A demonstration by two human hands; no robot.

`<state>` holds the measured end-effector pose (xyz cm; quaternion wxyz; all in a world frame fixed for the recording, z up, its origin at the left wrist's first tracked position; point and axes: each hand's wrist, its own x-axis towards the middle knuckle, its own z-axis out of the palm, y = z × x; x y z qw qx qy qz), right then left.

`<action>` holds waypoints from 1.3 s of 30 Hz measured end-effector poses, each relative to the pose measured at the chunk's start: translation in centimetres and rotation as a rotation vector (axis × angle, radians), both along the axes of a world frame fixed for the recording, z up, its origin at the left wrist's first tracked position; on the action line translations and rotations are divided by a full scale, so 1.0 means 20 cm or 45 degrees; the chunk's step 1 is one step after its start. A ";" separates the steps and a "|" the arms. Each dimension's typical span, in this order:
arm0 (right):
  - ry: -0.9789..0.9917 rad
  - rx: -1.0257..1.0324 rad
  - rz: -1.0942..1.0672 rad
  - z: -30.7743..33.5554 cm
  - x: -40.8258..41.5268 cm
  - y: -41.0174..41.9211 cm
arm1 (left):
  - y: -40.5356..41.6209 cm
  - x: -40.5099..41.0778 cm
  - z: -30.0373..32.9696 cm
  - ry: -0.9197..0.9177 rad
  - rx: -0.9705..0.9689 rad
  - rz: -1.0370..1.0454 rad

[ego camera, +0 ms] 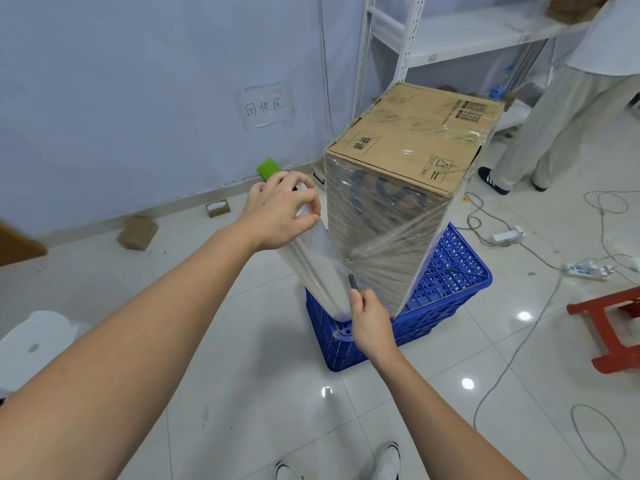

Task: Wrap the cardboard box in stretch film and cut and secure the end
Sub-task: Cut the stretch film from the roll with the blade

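By box (408, 140): L grip (282, 209) on film roll (322, 268).

I see the box (408, 143) standing tall on a blue crate (450, 271), its sides already under clear film (388, 261). A bunched web of film runs taut from its near corner to the white roll (318, 268), tilted just left.

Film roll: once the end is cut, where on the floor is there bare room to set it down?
Bare white tile lies in front of the blue plastic crate, toward your feet. Also left of the crate, short of the small brown cardboard box. To the right it is crowded: grey cables, white power strips, red stool.
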<state>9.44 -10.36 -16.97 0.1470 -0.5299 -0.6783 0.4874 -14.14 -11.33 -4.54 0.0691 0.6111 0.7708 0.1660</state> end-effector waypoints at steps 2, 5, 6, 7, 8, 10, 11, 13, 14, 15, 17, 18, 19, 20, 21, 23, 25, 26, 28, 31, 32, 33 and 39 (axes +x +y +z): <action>-0.004 -0.005 -0.004 -0.01 0.01 0.00 | 0.00 0.01 0.00 -0.004 0.007 -0.002; 0.018 0.027 -0.022 0.04 -0.06 0.03 | 0.00 0.03 0.01 -0.006 0.021 -0.008; 0.024 0.037 -0.026 0.06 -0.09 0.05 | 0.00 0.04 0.01 -0.005 0.023 -0.012; 0.027 0.039 -0.025 0.07 -0.11 0.07 | 0.01 0.04 0.02 0.001 0.022 -0.017; 0.027 0.037 -0.023 0.08 -0.14 0.09 | 0.01 0.05 0.02 0.010 0.020 -0.020; 0.019 0.030 -0.020 0.06 -0.14 0.10 | 0.02 0.06 0.02 0.019 0.017 -0.019; 0.012 0.027 -0.015 0.05 -0.13 0.09 | 0.02 0.05 0.02 0.018 0.015 -0.019; -0.013 0.021 -0.002 0.01 -0.07 0.06 | 0.03 0.04 0.02 0.014 0.010 -0.021; -0.034 0.011 0.003 -0.01 -0.04 0.04 | 0.03 0.04 0.01 0.007 0.008 -0.021; -0.058 -0.001 0.004 -0.03 -0.01 0.02 | 0.03 0.03 0.01 -0.002 0.008 -0.020; -0.085 -0.014 -0.001 -0.09 0.05 0.00 | 0.03 0.01 0.01 -0.013 0.006 -0.013; -0.085 -0.016 -0.006 -0.10 0.07 -0.01 | 0.03 0.01 0.01 -0.012 0.003 -0.008; -0.080 -0.019 -0.012 -0.11 0.07 -0.02 | 0.03 0.00 0.01 -0.010 -0.003 -0.004; -0.066 -0.023 -0.019 -0.11 0.06 -0.01 | 0.03 0.00 0.01 -0.008 -0.007 -0.003; -0.048 -0.032 -0.027 -0.10 0.04 0.00 | 0.03 0.00 0.01 -0.008 -0.008 -0.003; -0.015 -0.043 -0.034 -0.07 -0.01 0.03 | 0.03 0.00 0.01 -0.008 -0.009 -0.003; 0.007 -0.030 -0.037 -0.05 -0.06 0.06 | 0.02 0.01 0.01 -0.007 -0.008 0.000; 0.009 -0.024 -0.037 -0.05 -0.08 0.08 | 0.02 0.01 0.01 -0.005 -0.008 0.000; 0.006 -0.029 -0.034 -0.07 -0.10 0.08 | 0.01 0.00 0.01 -0.009 -0.008 0.006; -0.009 -0.046 -0.016 -0.13 -0.04 0.04 | -0.01 -0.02 0.01 -0.029 -0.012 0.024; -0.032 -0.051 -0.014 -0.16 -0.02 0.02 | -0.02 -0.03 0.01 -0.036 -0.009 0.030; -0.062 -0.054 -0.018 -0.20 0.01 0.01 | -0.03 -0.03 0.00 -0.047 -0.006 0.038; -0.105 -0.020 -0.003 -0.24 0.05 -0.02 | -0.08 -0.07 -0.02 -0.091 0.012 0.069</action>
